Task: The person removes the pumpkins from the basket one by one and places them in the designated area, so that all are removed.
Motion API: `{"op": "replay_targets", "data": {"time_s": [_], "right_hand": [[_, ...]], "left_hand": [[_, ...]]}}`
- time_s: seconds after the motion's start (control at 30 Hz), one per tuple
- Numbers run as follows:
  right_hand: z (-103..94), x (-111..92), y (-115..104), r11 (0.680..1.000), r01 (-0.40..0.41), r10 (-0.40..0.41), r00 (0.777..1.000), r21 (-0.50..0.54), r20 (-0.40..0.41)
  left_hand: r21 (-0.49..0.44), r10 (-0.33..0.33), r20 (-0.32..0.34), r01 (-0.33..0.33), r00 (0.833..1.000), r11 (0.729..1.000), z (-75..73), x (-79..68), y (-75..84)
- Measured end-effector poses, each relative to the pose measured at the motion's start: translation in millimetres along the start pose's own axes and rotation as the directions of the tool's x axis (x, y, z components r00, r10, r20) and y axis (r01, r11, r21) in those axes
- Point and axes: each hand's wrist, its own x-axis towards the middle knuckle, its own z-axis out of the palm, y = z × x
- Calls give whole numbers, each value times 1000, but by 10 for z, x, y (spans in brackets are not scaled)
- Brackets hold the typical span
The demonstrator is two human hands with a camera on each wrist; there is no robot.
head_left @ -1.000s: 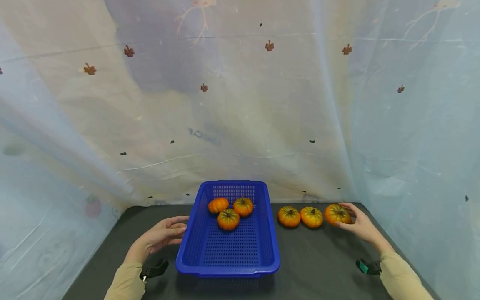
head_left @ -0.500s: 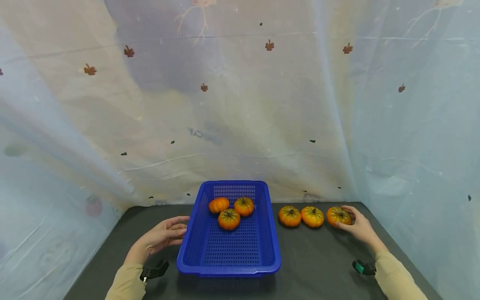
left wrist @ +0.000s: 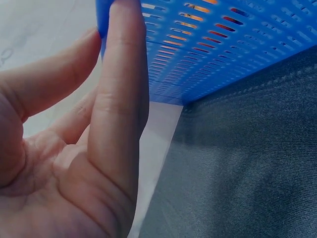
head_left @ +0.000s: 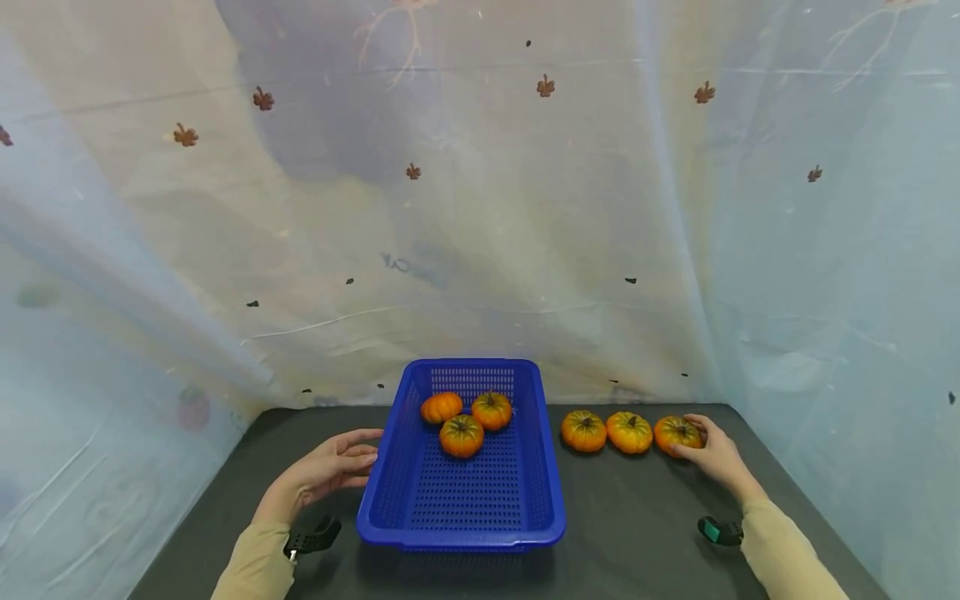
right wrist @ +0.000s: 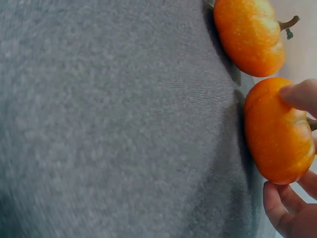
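Note:
A small orange pumpkin [head_left: 677, 435] sits at the right end of a row on the dark cloth. My right hand [head_left: 716, 457] grips it, thumb on the near side and fingers round the far right side; the right wrist view shows this pumpkin [right wrist: 275, 131] between thumb and fingers, its stem partly hidden. My left hand [head_left: 330, 467] has its fingertips at the left rim of a blue plastic basket [head_left: 465, 537]. In the left wrist view a long finger [left wrist: 116, 99] lies along the basket's slotted wall [left wrist: 213, 44]. Three pumpkins [head_left: 461, 437] lie inside the basket.
Two more pumpkins stand beside the gripped one: a yellow-orange pumpkin [head_left: 629, 432] and an orange pumpkin [head_left: 583, 431] near the basket's right wall. A dark cloth [head_left: 622, 525] covers the table. A patterned plastic sheet [head_left: 480, 250] hangs behind and at both sides.
The right hand has brought its pumpkin slightly left and down toward the row, so the gap to the middle pumpkin has narrowed. The left hand stays at the basket rim.

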Motion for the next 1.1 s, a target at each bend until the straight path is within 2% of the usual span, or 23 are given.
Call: {"op": "replay_targets", "data": {"time_s": [0.23,0.53,0.67,0.93,1.1], "right_hand": [[17,-4,1,999,-36,36,999,10,13],[33,-58,49,998,13,-13,1000,60,2],[22,-78,77,997,25,-26,999,76,21],[-141,-88,46,993,28,-37,996,114,78],[-279,-63,-29,987,86,-96,993,139,65]], "left_hand": [[2,-7,-8,7,1000,1000,20,5,3],[9,-12,5,12,1000,1000,35,-2,0],[11,-16,1,16,1000,1000,47,-5,11],[22,-21,-11,21,1000,1000,50,-8,23],[33,-22,-16,22,1000,999,44,-19,41]]}}
